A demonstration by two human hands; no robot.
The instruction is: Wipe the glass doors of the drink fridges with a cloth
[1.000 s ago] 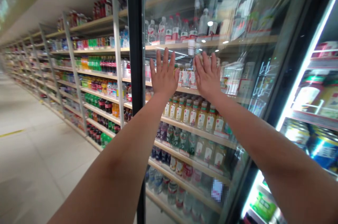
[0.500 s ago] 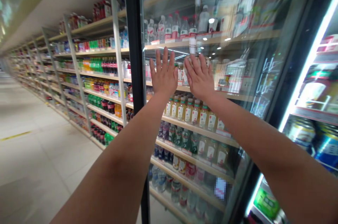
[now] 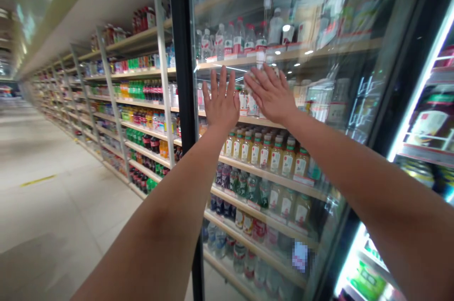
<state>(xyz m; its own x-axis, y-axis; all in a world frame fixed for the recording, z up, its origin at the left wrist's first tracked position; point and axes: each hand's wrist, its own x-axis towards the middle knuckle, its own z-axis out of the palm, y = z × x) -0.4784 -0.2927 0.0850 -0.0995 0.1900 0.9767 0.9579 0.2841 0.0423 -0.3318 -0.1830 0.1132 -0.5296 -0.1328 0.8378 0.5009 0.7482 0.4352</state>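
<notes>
Both my palms press flat against a glass cooler door [image 3: 319, 150] that stands swung out into the aisle. My left hand [image 3: 222, 100] is open, fingers spread upward, close to the door's black frame edge [image 3: 182, 116]. My right hand [image 3: 271, 93] is open too, fingers angled up and to the left, almost touching the left hand. Neither hand holds anything. Through the glass show shelves of drink bottles [image 3: 269, 154].
Long wooden shelves [image 3: 142, 102] full of bottled drinks run down the left into the distance. A pale tiled floor [image 3: 53, 206] stretches left of them. On the right is the lit cooler interior [image 3: 425, 116] with cans and bottles.
My right hand has slid left along the glass toward my left hand and tilted its fingers leftward. The view has shifted slightly as the door angle changed.
</notes>
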